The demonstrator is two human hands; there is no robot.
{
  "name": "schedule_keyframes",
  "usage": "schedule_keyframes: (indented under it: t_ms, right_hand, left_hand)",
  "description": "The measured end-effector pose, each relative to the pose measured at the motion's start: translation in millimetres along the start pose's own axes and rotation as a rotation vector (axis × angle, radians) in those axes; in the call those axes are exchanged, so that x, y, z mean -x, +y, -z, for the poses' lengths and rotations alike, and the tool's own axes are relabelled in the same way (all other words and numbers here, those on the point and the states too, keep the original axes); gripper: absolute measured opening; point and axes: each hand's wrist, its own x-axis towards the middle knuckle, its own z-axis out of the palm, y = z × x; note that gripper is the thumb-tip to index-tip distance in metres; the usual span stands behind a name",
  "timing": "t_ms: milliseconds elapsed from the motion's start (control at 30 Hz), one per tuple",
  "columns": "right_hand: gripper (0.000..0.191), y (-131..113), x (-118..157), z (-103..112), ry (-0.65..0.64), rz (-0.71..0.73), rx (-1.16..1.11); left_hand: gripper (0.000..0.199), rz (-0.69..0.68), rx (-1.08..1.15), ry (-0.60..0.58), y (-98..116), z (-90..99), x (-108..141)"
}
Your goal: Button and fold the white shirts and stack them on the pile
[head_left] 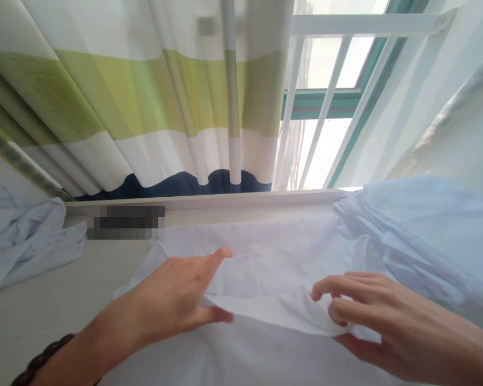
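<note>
A white garment (282, 246) with a stitched patch pocket (241, 273) lies spread out in front of me, one edge raised as a fold between my hands. My left hand (177, 300) is at the left end of that fold. Its index finger points forward over the cloth and its thumb is beneath the edge, the two well apart; the other fingers are hidden. At the fold's right end, my right hand (370, 311) has bent fingers on top and the thumb under the edge, pinching the fabric.
Folded pale cloth is stacked (434, 230) on the right, touching the garment. Crumpled pale cloth (36, 241) lies at left beside a pixelated dark patch. A low ledge (233, 202) borders the pale surface (64, 289); behind are a striped curtain (145, 96) and a white railing (326, 102) before a window.
</note>
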Motion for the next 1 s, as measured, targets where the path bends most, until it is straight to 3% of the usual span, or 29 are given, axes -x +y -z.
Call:
schedule_keyframes:
  t_ms: [167,300,367,467,567,667,733,867,1000]
  right_hand:
    - [0.035,-1,5,4,-0.029,-0.018,0.008]
    - [0.031,3,0,9,-0.127,-0.240,-0.011]
    - [0.038,5,-6,14,-0.216,-0.352,-0.025]
    - [0.048,7,-16,21,-0.335,-0.411,-0.062]
    - [0.045,6,-22,24,-0.403,-0.404,-0.127]
    - [0.033,6,-24,20,-0.400,-0.370,-0.205]
    - [0.027,6,-26,16,-0.367,-0.339,-0.260]
    - [0.022,2,-32,15,-0.301,-0.253,-0.347]
    - [0.023,-6,-37,18,-0.304,-0.171,-0.377]
  left_hand:
    - [0.041,-0.049,0.072,-0.137,2,14.3,-27]
    - [0.036,-0.040,0.103,-0.207,4,16.6,-48]
    - [0.033,-0.052,0.127,-0.215,4,17.7,-56]
    - [0.016,-0.189,0.242,-0.187,6,23.3,-55]
    - [0.014,-0.304,0.375,-0.151,10,31.5,-41]
    - [0.048,-0.262,0.415,-0.140,13,36.3,-29]
    - [0.060,-0.211,0.378,-0.161,16,36.3,-27]
    - [0.030,-0.142,0.265,-0.210,21,35.0,-30]
    - [0.006,-0.241,0.239,-0.208,28,34.4,-26]
